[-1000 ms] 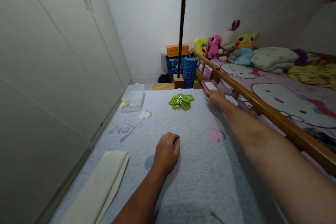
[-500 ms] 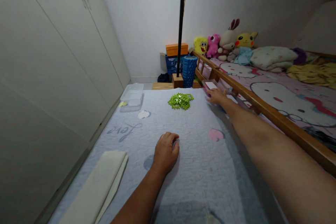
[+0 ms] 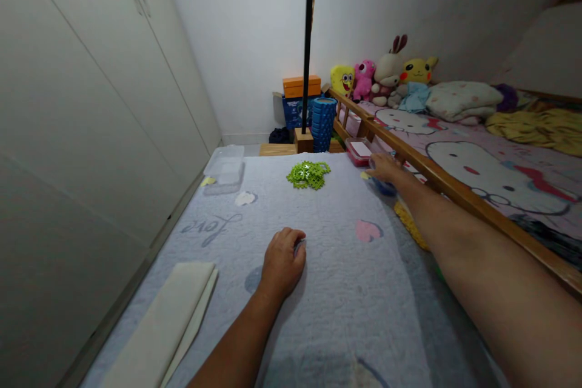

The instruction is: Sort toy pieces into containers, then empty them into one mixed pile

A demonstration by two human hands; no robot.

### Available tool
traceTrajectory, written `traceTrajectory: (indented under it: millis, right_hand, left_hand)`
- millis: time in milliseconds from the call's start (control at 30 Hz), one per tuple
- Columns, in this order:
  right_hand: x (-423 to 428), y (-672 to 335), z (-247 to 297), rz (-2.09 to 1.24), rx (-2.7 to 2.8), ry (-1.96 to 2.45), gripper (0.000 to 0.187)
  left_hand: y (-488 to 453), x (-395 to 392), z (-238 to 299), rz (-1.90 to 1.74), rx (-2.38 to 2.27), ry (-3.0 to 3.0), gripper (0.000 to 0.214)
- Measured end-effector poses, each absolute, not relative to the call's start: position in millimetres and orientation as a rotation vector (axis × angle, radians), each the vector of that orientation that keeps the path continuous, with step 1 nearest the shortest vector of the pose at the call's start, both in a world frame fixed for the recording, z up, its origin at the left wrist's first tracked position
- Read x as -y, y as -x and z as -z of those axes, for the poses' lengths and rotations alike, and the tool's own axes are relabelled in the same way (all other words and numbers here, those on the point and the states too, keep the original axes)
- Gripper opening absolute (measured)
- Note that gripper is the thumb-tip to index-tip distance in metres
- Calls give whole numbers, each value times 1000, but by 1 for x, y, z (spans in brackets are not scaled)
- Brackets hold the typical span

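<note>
Pink-lidded box [image 3: 359,150] now uncovered — right hand [image 3: 384,168] has drawn back beside it.

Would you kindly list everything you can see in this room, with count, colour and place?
blanket: 1, grey-blue, spread on the floor
bed: 1, wooden rail, pink sheet, right
wardrobe: 1, white, left
green pieces: 1 pile, lime, far middle of blanket
clear tub: 1, see-through, far left corner of blanket
pink box: 1, pink, far right, by the bed
cloth: 1, cream, folded, near left
pole: 1, black, upright beyond the blanket
roller: 1, blue, beside the pole
orange box: 1, by the far wall
plush toys: 4, yellow, pink, white, yellow, on the bed
left hand: curled, resting mid-blanket
right hand: at the blanket's right edge, over a blue thing
</note>
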State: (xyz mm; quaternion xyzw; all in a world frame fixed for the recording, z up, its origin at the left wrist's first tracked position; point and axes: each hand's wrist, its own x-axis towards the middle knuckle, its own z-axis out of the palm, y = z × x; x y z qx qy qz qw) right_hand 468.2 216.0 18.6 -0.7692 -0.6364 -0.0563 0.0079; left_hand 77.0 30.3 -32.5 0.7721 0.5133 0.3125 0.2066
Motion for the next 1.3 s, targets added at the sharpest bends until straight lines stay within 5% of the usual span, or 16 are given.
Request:
traceTrajectory:
  millis: [1300]
  right_hand:
    - [-237,-422,-19,212,2007,2530,51]
  left_hand:
    - [-77,-30,34,-878,-1429,-2151,14]
